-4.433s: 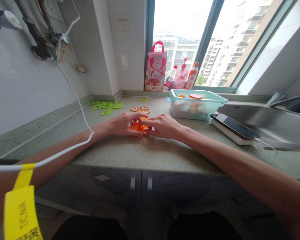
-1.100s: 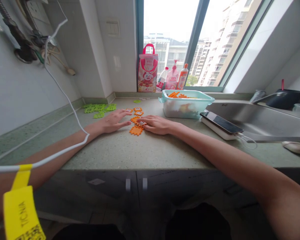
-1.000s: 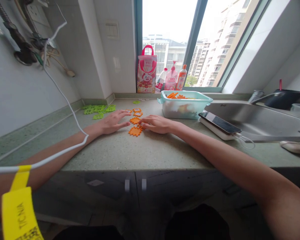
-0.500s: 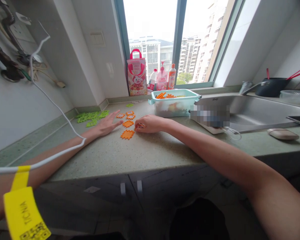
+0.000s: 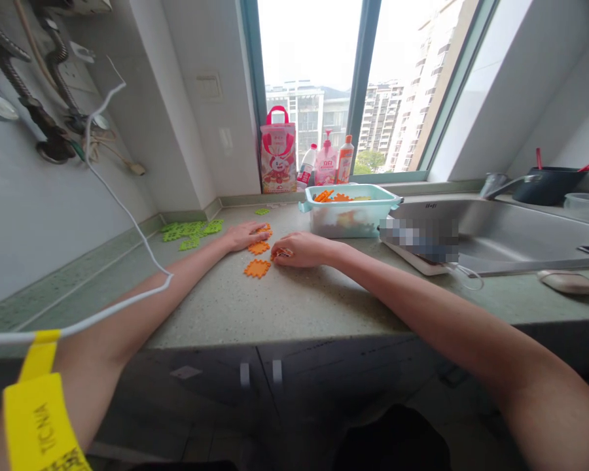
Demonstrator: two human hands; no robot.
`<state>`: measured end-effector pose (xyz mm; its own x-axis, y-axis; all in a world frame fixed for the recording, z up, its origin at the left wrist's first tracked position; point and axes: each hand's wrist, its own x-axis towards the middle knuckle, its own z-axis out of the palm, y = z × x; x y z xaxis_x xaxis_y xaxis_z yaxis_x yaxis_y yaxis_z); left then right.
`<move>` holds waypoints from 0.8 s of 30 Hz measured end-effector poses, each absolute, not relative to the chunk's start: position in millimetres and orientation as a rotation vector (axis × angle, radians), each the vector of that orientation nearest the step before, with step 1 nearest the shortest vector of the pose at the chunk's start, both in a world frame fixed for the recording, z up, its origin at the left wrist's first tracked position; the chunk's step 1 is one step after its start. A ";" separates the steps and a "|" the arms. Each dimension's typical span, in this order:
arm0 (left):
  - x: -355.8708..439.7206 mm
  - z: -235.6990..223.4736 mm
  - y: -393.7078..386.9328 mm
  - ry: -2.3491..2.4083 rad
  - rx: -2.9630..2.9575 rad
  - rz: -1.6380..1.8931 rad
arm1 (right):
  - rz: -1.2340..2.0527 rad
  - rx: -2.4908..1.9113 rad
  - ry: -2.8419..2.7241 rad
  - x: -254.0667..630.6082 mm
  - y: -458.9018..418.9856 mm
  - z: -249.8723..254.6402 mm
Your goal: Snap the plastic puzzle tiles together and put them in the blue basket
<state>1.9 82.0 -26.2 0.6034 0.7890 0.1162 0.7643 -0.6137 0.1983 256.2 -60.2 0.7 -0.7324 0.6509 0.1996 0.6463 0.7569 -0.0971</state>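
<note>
My left hand [image 5: 245, 237] reaches over the small group of orange jigsaw-edged foam pieces [image 5: 265, 229], its fingers stretched out on them and partly covering them. Beside it, my right hand [image 5: 299, 250] has its fingers curled round orange jigsaw pieces [image 5: 282, 253] with some printing on them; how many is hidden. Between the hands one plain orange piece [image 5: 258, 248] lies flat, and a larger orange piece [image 5: 257, 268] rests nearer the counter's front. Left of my left hand, several green jigsaw pieces [image 5: 191, 230] are spread by the wall.
A light-blue tub [image 5: 343, 222] holding orange and yellow pieces stands beyond my right hand, next to the steel sink [image 5: 500, 229]. Bottles [image 5: 326, 163] and a pink bag [image 5: 278, 160] line the window. A white cable [image 5: 127, 219] hangs across the left side.
My left hand has moved right and onto the upper orange pieces, covering them. My right hand stays closed round its pieces. The whole view has shifted slightly.
</note>
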 end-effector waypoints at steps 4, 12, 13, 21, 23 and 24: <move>-3.2 -27.9 62.5 1.395 2.677 0.213 | 0.032 -1.020 -2.737 257.4 -59.8 -0.3; -29.1 -25.8 8.2 1.224 2.700 0.256 | 0.045 -0.997 -2.733 261.8 -56.2 -3.0; -29.4 -24.2 5.3 1.205 2.705 0.248 | 0.042 -1.001 -2.728 263.2 -54.4 -4.1; -28.7 -10.6 -14.0 1.089 2.700 0.077 | 0.008 -1.087 -2.679 276.4 -42.7 -7.8; -31.2 -5.9 -18.4 1.075 2.687 0.073 | 0.039 -1.061 -2.682 278.3 -42.2 -7.7; -33.0 -3.3 -19.4 1.076 2.681 0.086 | 0.045 -1.056 -2.679 279.1 -42.0 -7.9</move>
<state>-33.0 -19.4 -3.3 0.7256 0.6871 -0.0379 0.6722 -0.6960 0.2525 279.1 -42.0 -7.9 -0.7018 0.6745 0.2292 0.6664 0.7353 -0.1234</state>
